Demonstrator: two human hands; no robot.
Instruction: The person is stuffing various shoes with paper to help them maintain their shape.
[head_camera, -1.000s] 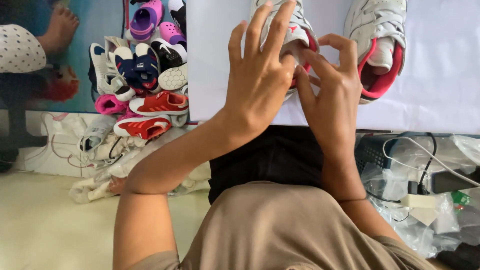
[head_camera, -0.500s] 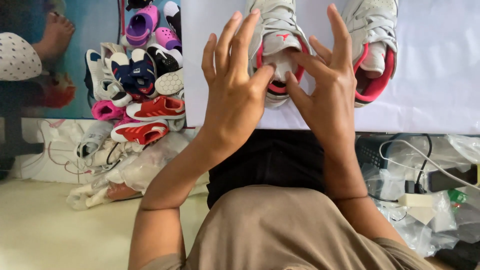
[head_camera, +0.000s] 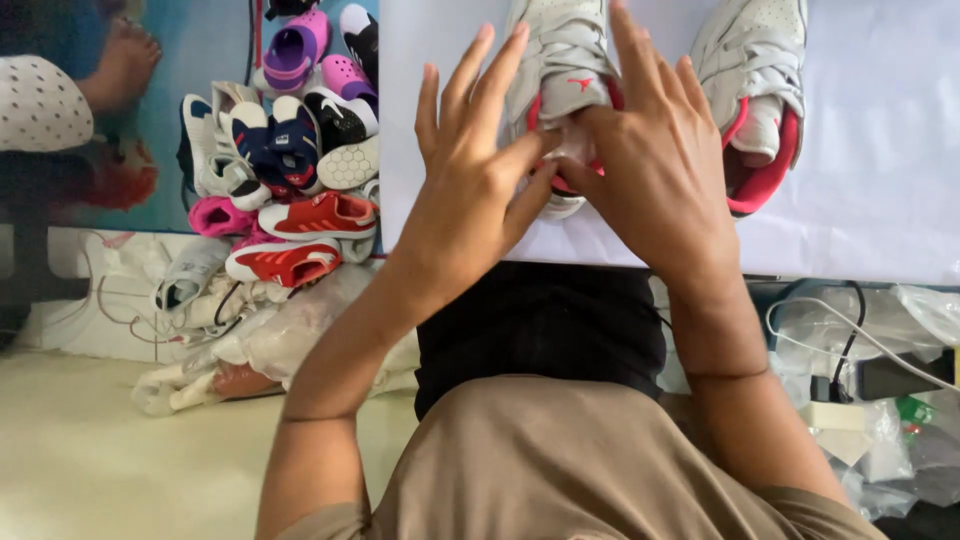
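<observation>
Here, splayed hands (head_camera: 560, 170) pinch a sneaker (head_camera: 560, 70) on white paper (head_camera: 880, 150) (shoe pile (head_camera: 290, 170) beside).

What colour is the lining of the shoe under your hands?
Pinkish red, inside a pale grey-white shoe; the head view shows it best, beside the right hand.

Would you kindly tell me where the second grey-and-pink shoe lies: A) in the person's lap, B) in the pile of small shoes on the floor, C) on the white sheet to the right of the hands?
C: the second shoe lies untouched on the white sheet, right of the right hand.
</observation>
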